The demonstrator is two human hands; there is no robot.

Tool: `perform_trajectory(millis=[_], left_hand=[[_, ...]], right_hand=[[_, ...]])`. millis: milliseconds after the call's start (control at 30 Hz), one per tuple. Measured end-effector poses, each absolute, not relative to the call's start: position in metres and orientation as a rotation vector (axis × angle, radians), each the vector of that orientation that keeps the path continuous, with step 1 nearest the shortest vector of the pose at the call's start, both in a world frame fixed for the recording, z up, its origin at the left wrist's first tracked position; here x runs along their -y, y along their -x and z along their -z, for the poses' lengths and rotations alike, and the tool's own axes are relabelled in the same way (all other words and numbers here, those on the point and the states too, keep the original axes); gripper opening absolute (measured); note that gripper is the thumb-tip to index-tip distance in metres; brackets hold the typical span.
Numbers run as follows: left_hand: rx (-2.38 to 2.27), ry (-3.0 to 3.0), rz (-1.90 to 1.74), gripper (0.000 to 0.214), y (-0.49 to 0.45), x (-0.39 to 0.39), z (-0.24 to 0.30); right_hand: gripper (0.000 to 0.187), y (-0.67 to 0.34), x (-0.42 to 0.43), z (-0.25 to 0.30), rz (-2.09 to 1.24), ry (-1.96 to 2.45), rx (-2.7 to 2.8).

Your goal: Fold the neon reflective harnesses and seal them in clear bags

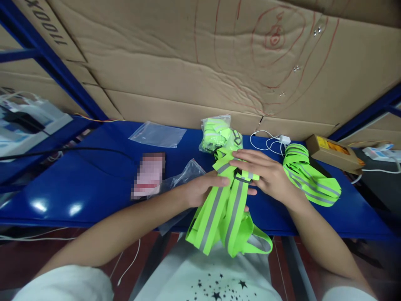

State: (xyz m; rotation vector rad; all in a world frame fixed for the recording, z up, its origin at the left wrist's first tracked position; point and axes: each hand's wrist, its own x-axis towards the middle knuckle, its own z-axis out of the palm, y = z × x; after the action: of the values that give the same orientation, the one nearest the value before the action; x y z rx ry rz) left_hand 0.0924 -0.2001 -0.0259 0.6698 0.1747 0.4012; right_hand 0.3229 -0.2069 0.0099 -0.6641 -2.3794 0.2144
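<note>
A neon yellow-green reflective strap (pixel 216 213) with grey stripes hangs in several folds over the front edge of the table. My left hand (pixel 203 190) is closed on it from the left, thumb on top and the other fingers hidden behind the webbing. From the right, my right hand (pixel 266 173) grips its upper end beside a black buckle (pixel 243 176), with some fingertips showing beneath. Just beyond my hands lies a clear bag (pixel 216 131) packed with more strap of the same colour.
On the blue table (pixel 87 175) lie a flat clear bag (pixel 158 134), a crumpled clear bag (pixel 188 171) and a blurred-out phone-like object (pixel 148 175). Further right are another reflective strap (pixel 308 175), a white charger (pixel 284 140) with cable and a cardboard box (pixel 333 152). Cardboard (pixel 156 54) stands behind.
</note>
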Motion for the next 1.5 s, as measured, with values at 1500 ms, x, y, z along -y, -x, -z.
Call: perform_trajectory(millis=[1500], left_hand=[[-0.470, -0.829, -0.583, 0.066, -0.104, 0.200, 0.031]], right_hand=[[0.064, -0.319, 0.207, 0.011, -0.083, 0.706, 2.447]])
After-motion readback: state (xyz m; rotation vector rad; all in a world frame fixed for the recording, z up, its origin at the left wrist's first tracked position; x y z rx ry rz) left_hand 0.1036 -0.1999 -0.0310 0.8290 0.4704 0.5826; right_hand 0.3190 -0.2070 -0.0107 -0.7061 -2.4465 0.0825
